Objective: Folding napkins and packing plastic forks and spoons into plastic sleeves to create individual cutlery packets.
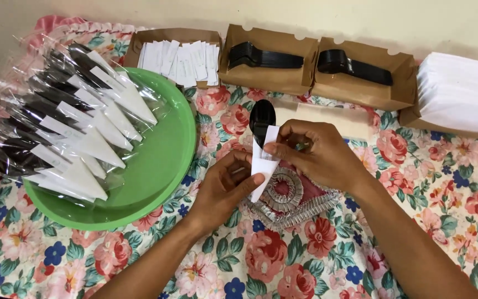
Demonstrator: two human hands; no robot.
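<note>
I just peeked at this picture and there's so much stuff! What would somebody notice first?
Probably the two hands in the middle: the left hand and right hand hold a black plastic spoon together with a folded white napkin above the flowery tablecloth. Next, the big green bowl at the left, heaped with finished clear-wrapped cutlery packets. Along the back stand brown cardboard trays of black cutlery and white paper items.
</note>
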